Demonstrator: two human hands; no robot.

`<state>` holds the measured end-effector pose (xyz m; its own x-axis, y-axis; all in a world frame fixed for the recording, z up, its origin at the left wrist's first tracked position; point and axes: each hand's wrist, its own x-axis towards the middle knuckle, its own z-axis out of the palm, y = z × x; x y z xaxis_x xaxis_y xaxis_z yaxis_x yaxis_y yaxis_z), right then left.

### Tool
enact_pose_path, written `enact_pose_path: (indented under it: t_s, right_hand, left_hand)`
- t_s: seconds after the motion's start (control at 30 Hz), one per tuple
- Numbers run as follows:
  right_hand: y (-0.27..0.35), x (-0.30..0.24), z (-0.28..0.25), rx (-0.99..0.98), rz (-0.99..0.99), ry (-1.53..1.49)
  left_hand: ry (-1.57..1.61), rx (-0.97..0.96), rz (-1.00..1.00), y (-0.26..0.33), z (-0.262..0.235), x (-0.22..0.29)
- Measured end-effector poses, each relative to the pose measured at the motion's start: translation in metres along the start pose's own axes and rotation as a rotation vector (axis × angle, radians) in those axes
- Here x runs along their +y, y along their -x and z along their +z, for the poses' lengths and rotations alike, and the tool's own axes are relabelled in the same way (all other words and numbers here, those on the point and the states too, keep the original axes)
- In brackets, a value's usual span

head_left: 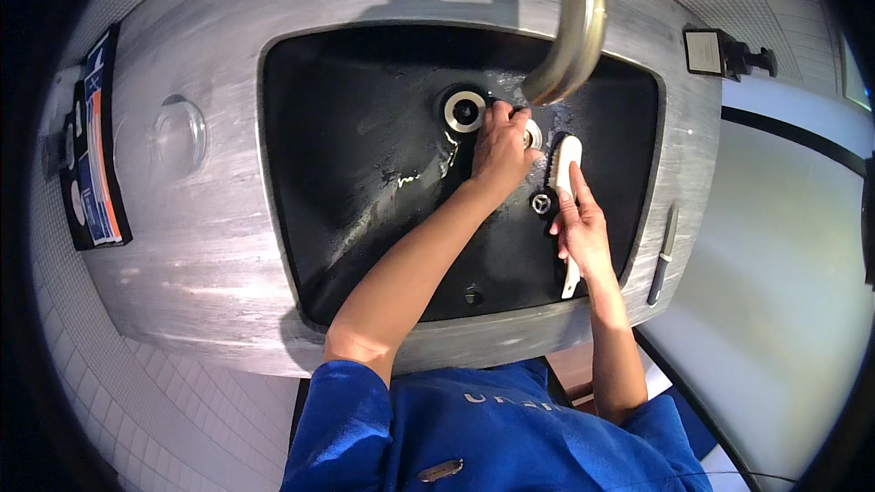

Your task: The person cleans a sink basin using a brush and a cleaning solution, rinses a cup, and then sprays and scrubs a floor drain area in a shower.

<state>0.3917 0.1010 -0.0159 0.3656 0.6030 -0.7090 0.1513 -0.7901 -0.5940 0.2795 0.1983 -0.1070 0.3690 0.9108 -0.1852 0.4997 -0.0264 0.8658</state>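
Inside the black sink [337,173], my left hand [501,150] is closed around a round metal drain part [532,135], much of it hidden by the fingers. My right hand [583,232] grips a white scrub brush [569,157] by its handle. The bristles face left, toward the drain part and a little apart from it. Just left of my left hand's fingers is the drain opening [466,112] with its pale metal ring. A small round spoked piece [541,204] lies on the sink floor between my two hands.
A brass-coloured faucet [583,36] arches over the sink from behind. On the grey counter [210,264] stand a clear glass dish [180,135] and a dark soap dispenser [729,55]. A knife [664,255] lies right of the sink. A dark tray with printed cards [98,146] sits far left.
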Motion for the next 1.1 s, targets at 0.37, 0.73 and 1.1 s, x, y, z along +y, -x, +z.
enact_pose_path:
  t_s: [0.37,0.73,1.1]
  right_hand:
    - [-0.033,0.007,0.0,0.133,-0.56,0.69]
    - [-0.04,-0.002,0.009,0.175,-0.489,1.076]
    - [-0.051,-0.022,-0.003,0.106,-0.603,1.165]
  left_hand:
    - [0.04,0.051,0.15,0.003,0.008,-0.021]
    - [0.031,0.167,0.108,0.015,0.021,-0.019]
    - [0.047,0.17,0.092,0.013,0.022,-0.017]
